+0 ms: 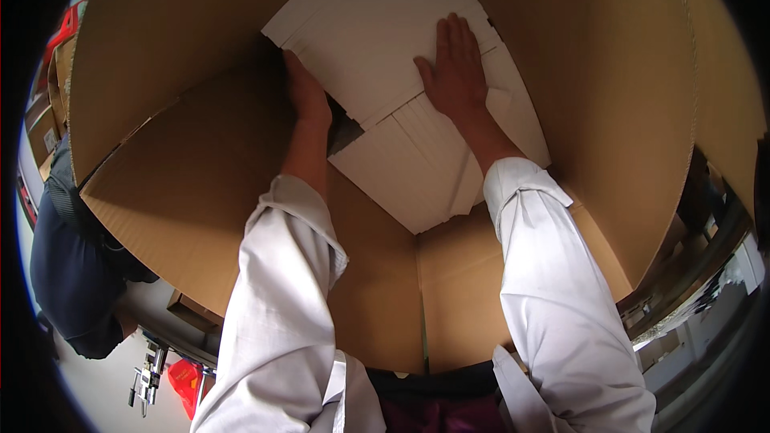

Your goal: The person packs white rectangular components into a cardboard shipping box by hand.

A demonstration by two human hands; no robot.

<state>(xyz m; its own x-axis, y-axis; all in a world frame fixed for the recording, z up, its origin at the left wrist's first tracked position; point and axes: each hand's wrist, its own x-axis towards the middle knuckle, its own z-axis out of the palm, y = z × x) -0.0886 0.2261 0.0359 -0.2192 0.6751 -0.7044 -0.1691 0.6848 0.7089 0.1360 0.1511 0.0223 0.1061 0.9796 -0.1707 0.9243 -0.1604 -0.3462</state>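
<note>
Both my arms reach down into a large brown cardboard box [200, 184]. Inside it lie white cardboard sheets [361, 40], with a second white piece [409, 164] nearer to me. My right hand [459, 72] rests flat on the white cardboard, palm down, thumb spread from the fingers. At the left edge of the larger sheet is my left hand [309, 96], its fingertips hidden under or behind that edge. Between the left hand and the two white pieces a dark gap shows.
Tall brown walls of the box, such as the right one [593, 88], surround my arms. Beyond the left side stands a person in dark shorts [72, 265]. A red bag [185, 385] and a metal fitting [147, 374] are at the lower left.
</note>
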